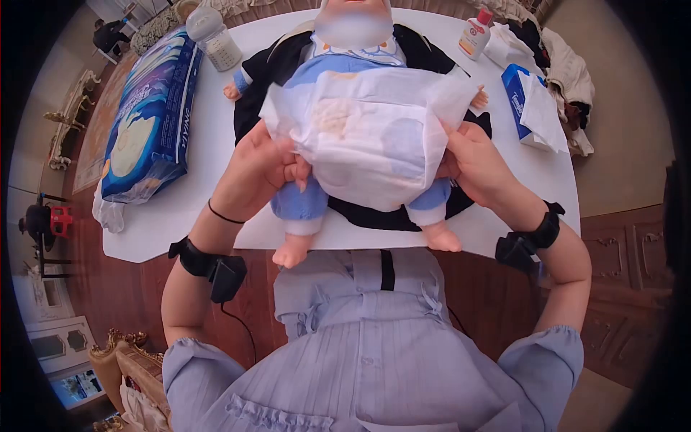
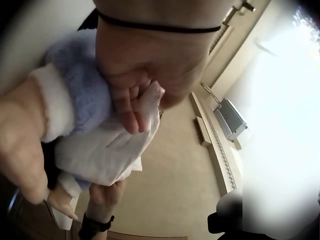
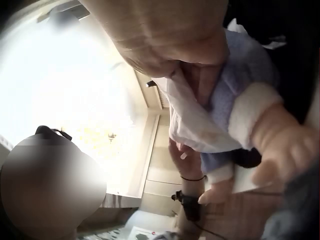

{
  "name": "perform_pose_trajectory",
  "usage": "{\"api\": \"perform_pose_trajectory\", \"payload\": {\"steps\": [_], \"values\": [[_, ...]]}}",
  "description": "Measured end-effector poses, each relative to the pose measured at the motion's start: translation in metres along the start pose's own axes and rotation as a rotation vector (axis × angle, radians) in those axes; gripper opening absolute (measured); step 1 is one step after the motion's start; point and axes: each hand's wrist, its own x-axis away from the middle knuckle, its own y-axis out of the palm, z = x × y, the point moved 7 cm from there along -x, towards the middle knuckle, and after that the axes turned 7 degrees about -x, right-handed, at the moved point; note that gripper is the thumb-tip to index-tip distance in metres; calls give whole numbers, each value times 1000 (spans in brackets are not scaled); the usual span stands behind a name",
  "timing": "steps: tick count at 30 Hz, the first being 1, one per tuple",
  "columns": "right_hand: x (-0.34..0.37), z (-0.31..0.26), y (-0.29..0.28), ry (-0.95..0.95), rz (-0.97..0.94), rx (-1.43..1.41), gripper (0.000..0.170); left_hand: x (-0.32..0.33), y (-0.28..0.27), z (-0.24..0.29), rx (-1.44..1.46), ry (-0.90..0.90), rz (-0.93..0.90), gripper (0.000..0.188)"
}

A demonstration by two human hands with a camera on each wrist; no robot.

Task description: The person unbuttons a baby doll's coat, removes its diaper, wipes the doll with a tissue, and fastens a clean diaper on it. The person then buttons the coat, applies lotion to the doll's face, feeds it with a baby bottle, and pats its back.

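A white diaper point(image 1: 360, 155) with pale blue and tan prints is spread across the lower body of a baby doll. The doll lies on its back in a fuzzy blue outfit point(image 1: 299, 201) with white cuffs, its bare feet point(image 1: 294, 250) toward the person. My left hand point(image 1: 268, 167) pinches one side of the diaper, with thumb and fingers on its edge. On the opposite side my right hand point(image 1: 476, 160) pinches the other edge. In the left wrist view, diaper material point(image 2: 152, 95) shows between the fingers. Beneath the doll is a black cloth point(image 1: 371, 216).
On the white table point(image 1: 216, 209), a blue diaper pack point(image 1: 147, 119) lies at left. A baby bottle point(image 1: 214, 43) stands behind it. At back right is a red-capped bottle point(image 1: 475, 34). A blue tissue box point(image 1: 520, 104) and a pile of clothes point(image 1: 565, 68) are along the right.
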Motion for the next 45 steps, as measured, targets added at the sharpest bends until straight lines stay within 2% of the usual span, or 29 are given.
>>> {"api": "perform_pose_trajectory", "payload": {"steps": [2,3,5,6,8,9,10,12,13,14,16,17,18,20,21,23,24,26,28,29,31,33,34,37,39,40,42,43,45], "values": [[-1,-13,-5,-226,-50,439,50,1,16,17,-544,100,-26,53],[-1,-14,-3,-226,-54,439,50,-1,20,19,-498,141,22,67],[33,-39,36,-909,-393,753,53,1,13,21,-591,142,25,69],[38,-40,38,-911,-393,754,53,1,9,21,-684,142,24,70],[39,21,31,53,-669,1210,61,6,-1,13,-713,168,83,72],[44,7,34,134,-392,914,59,7,-5,12,-742,190,145,73],[49,11,37,136,-387,913,59,5,0,9,-740,189,140,73],[50,-1,39,-71,-219,692,44,3,24,18,-495,417,61,70],[46,3,38,-67,-219,687,44,1,28,20,-397,383,70,60],[37,-7,36,-282,-168,762,41,0,25,24,-399,380,72,60],[28,-30,37,-722,-56,900,37,-9,9,23,-423,196,154,53],[23,-37,34,-751,1,874,31,-12,6,24,-469,231,155,47],[19,-42,35,-753,-2,875,31,-15,5,24,-470,234,157,47],[8,-40,20,-514,92,779,31,-20,7,28,-495,333,186,39],[6,-42,16,-646,139,746,36,-25,6,27,-493,329,182,39],[-8,-43,5,-688,171,664,38,-33,-9,25,-260,273,326,27],[-14,-47,-2,-733,199,579,39,-39,-14,22,-260,273,327,27],[-25,-49,-21,-716,225,573,43,-43,-33,20,-93,418,452,20],[-45,-33,-54,-344,346,566,45,-45,-35,20,-53,454,509,17],[-49,-30,-53,-344,345,566,45,-47,-39,19,-59,461,527,17],[-57,-26,-44,-452,221,185,42,-49,-45,20,-64,464,546,16],[-55,-25,-39,-356,243,145,38,-54,-49,15,-166,171,525,17],[-54,-24,-38,-262,262,105,36,-52,-47,21,-167,174,526,17],[-53,-36,-30,-210,186,67,32,-51,-28,31,-155,145,434,20],[-59,-39,-34,-274,178,103,30,-55,-27,39,-277,291,418,21],[-62,-44,-35,-339,173,138,28,-59,-26,37,-277,291,419,21],[-67,-50,-36,-434,190,95,27,-59,-26,52,-324,583,517,22],[-67,-55,-38,-530,209,51,26,-63,-34,50,-322,580,515,22],[-76,-41,-49,-510,249,56,26,-70,-60,38,-398,431,606,21]]}}
